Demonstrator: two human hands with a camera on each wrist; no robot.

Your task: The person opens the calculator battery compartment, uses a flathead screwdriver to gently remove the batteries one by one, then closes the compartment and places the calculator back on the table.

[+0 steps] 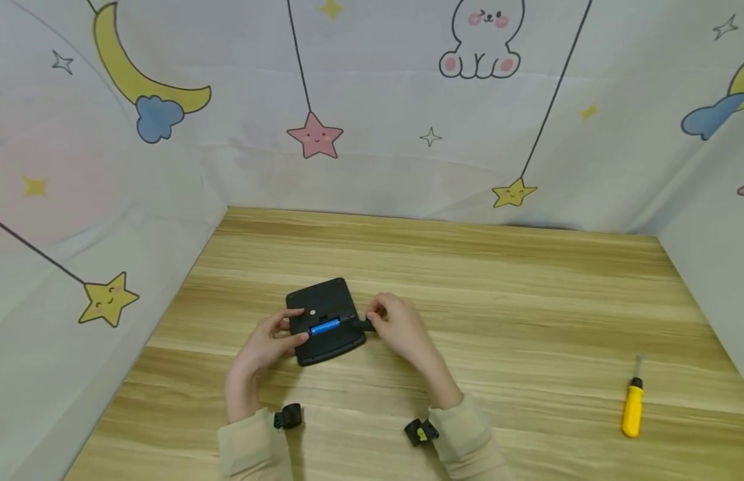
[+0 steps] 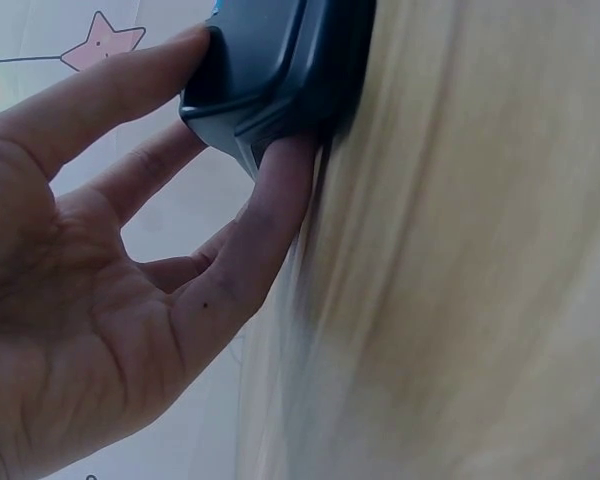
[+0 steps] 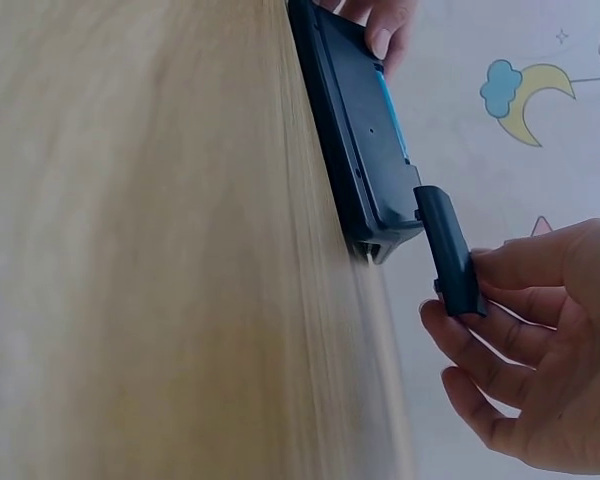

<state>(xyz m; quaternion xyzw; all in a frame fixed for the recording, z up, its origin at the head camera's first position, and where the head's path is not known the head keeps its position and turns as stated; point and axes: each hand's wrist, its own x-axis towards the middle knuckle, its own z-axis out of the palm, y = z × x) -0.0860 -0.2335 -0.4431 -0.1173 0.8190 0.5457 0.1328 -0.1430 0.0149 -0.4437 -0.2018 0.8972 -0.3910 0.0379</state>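
A flat black electronic device lies tilted slightly on the table, its back facing up. A blue battery sits in the open slot across it. My left hand grips the device's left edge; in the left wrist view, fingers reach beneath its corner. At the right side, my right hand pinches a narrow black battery cover by its outer end. The cover's other end is close to the device's edge, above the slot's right end. Which kind of device it is cannot be told, since its front is hidden.
A screwdriver with a yellow handle lies on the wooden table at the far right. White printed cloth hangs behind the table and along both sides. Each wrist bears a small black camera.
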